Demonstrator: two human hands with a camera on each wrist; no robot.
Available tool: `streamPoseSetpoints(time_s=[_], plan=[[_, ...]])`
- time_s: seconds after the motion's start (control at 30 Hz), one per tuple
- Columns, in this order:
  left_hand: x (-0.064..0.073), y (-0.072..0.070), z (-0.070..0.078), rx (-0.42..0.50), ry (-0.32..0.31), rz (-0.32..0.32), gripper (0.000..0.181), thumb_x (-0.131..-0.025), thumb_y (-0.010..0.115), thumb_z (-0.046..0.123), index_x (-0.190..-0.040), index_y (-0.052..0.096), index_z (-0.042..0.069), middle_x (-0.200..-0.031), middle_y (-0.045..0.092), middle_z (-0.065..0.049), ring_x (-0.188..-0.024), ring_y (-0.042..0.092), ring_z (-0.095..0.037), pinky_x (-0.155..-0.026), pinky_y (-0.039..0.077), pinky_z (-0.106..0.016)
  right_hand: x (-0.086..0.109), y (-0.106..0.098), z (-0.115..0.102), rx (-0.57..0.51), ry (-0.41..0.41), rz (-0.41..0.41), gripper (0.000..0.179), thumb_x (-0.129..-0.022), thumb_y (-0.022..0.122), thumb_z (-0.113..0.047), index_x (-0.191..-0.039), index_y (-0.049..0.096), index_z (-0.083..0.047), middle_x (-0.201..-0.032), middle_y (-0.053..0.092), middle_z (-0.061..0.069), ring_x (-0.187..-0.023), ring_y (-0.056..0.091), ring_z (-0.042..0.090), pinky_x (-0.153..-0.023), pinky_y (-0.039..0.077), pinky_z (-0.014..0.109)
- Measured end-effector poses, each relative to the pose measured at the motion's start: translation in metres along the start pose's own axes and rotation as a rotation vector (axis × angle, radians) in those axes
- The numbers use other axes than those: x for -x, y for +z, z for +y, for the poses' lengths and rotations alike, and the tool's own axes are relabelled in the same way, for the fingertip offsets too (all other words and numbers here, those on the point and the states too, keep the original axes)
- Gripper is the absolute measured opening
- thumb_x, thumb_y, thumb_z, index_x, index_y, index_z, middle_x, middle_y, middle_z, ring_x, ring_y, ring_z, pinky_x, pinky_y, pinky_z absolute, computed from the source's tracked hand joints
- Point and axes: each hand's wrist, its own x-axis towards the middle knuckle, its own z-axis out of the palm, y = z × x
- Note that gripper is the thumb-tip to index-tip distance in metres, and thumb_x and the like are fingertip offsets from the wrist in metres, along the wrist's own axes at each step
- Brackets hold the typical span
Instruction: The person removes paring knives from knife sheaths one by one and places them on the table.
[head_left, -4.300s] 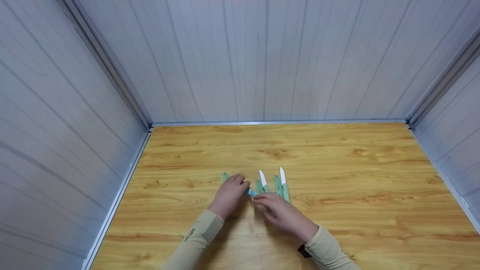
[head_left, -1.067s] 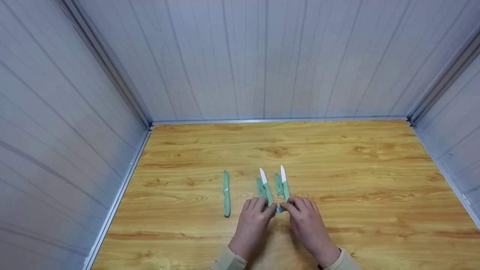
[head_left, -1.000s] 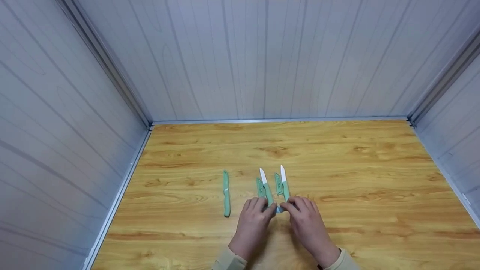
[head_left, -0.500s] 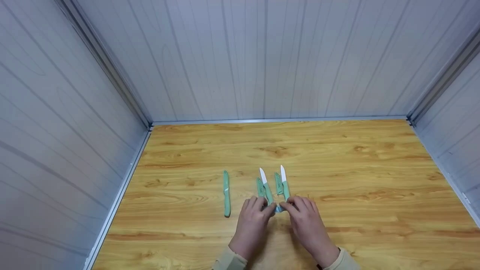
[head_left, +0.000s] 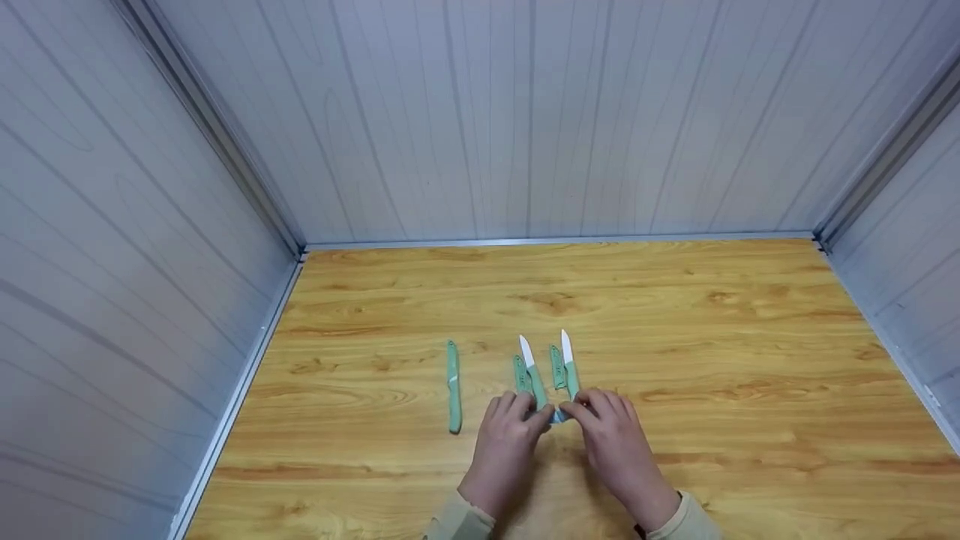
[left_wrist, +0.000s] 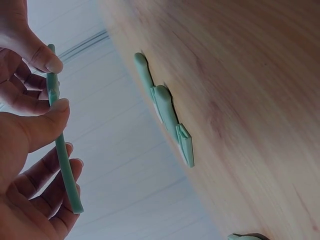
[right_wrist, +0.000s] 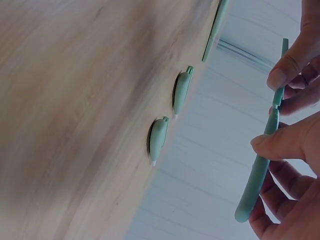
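Together, the left hand (head_left: 504, 444) and right hand (head_left: 616, 446) pinch a green paring knife (right_wrist: 257, 177) above the near part of the wood-grain table (head_left: 360, 300), left fingers on its sheath (left_wrist: 66, 171), right on its handle (right_wrist: 245, 204). Beyond lie two white-bladed knives (head_left: 571, 375); left, a sheathed knife (head_left: 454, 397).

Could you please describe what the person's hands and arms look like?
The left hand and right hand are bare, with no rings visible. The left sleeve and right sleeve are beige, reaching the wrists. Something dark, too small to identify, shows at the right sleeve's edge.
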Motion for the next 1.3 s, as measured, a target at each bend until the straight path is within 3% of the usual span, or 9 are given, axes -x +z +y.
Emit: streamPoseSetpoints(time_s=[0.2, 0.43, 0.87, 1.3], plan=[[0.0008, 0.0007, -0.0003, -0.004, 0.001, 0.011, 0.023, -0.084, 0.074, 0.017, -0.106, 0.073, 0.021, -0.09, 0.051, 0.004, -0.081, 0.043, -0.014, -0.072, 0.038, -0.028, -0.0004, 0.0011, 0.0001, 0.0, -0.005, 0.014, 0.037, -0.075, 0.07, 0.012, -0.101, 0.071, -0.015, -0.101, 0.057, 0.001, -0.093, 0.053, 0.023, -0.078, 0.043, 0.04], [0.0, 0.0001, -0.001, 0.008, -0.012, -0.012, 0.022, -0.085, 0.073, 0.018, -0.107, 0.073, 0.022, -0.091, 0.051, 0.004, -0.082, 0.042, -0.014, -0.073, 0.038, -0.029, -0.0011, -0.001, -0.0015, -0.004, 0.033, -0.04, 0.037, -0.078, 0.07, 0.009, -0.104, 0.071, -0.017, -0.103, 0.056, 0.0, -0.095, 0.053, 0.023, -0.083, 0.043, 0.041], [0.0006, -0.0024, -0.0012, 0.024, -0.035, -0.033, 0.023, -0.086, 0.072, 0.019, -0.108, 0.072, 0.024, -0.092, 0.051, 0.006, -0.082, 0.042, -0.014, -0.072, 0.038, -0.029, -0.002, -0.003, -0.0013, -0.017, 0.062, -0.061, 0.035, -0.081, 0.07, 0.007, -0.103, 0.071, -0.019, -0.102, 0.056, -0.001, -0.095, 0.053, 0.021, -0.086, 0.043, 0.043], [0.0026, 0.0022, -0.0042, 0.007, 0.008, 0.06, 0.02, -0.082, 0.073, 0.02, -0.102, 0.073, 0.022, -0.089, 0.051, 0.004, -0.079, 0.044, -0.014, -0.07, 0.039, -0.029, 0.0, -0.0021, 0.0008, -0.023, 0.025, -0.012, 0.034, -0.079, 0.069, 0.01, -0.101, 0.072, -0.015, -0.102, 0.057, 0.0, -0.094, 0.053, 0.023, -0.08, 0.043, 0.041]])
